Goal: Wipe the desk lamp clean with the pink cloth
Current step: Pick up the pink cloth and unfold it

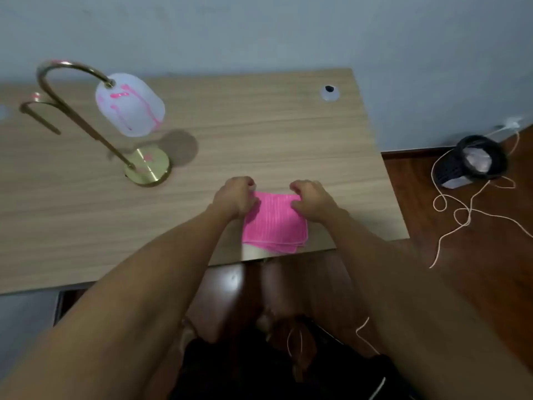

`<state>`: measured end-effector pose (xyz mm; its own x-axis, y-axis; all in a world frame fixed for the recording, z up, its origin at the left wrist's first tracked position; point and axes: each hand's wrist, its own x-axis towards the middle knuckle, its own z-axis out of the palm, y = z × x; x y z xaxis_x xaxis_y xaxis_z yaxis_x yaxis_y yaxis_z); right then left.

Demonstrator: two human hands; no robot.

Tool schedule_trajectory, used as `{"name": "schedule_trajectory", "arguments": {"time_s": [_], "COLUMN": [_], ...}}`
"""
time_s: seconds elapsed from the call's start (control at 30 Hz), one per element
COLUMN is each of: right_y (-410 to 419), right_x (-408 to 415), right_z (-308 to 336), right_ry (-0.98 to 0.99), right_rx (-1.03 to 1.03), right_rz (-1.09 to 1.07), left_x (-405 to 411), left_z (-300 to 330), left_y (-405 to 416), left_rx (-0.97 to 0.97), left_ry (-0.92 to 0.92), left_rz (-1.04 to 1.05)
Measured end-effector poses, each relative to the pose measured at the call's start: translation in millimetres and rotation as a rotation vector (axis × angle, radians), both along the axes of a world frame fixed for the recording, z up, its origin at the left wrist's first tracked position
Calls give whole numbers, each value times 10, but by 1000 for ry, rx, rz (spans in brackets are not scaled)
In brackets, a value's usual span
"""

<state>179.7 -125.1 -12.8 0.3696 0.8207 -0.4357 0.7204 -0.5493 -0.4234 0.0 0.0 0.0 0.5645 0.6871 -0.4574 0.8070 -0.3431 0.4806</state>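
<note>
Desk (pixel 259 134): wood-grain top against grey wall.
Lamp (pixel 129 105): far left of cloth; top-heavy, fragile shade, pink-smeared; steady its brass stem.
Pink cloth (pixel 274 223): near edge; soft, light, folded.
Left hand (pixel 235 197), right hand (pixel 313 202): fingers pinched on cloth's far corners.

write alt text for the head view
Both hands, left hand and right hand, grip the far edge of a folded pink cloth on a wooden desk. A gold desk lamp, its white shade streaked pink, stands far left.
</note>
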Motion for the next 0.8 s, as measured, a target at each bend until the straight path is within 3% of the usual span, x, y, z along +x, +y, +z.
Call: {"name": "schedule_trajectory", "arguments": {"time_s": [0.17, 0.33, 0.47, 0.63, 0.8], "right_y": [-53, -69, -83, -29, 251], "right_x": [-54, -74, -84, -104, -139], "right_z": [-95, -93, 72, 491, 1005], "right_ry": [-55, 172, 392, 657, 623], "right_rx": [-25, -9, 5, 37, 33], "right_rz": [-16, -79, -187, -243, -160], "left_x": [12, 60, 72, 48, -20], "left_z": [-207, -228, 14, 503, 1060], "left_y": [-116, -152, -126, -16, 156], "left_rx": [-83, -237, -460, -468, -419], "left_ry": [-59, -169, -337, -414, -509], "left_rz": [228, 438, 487, 478, 488]}}
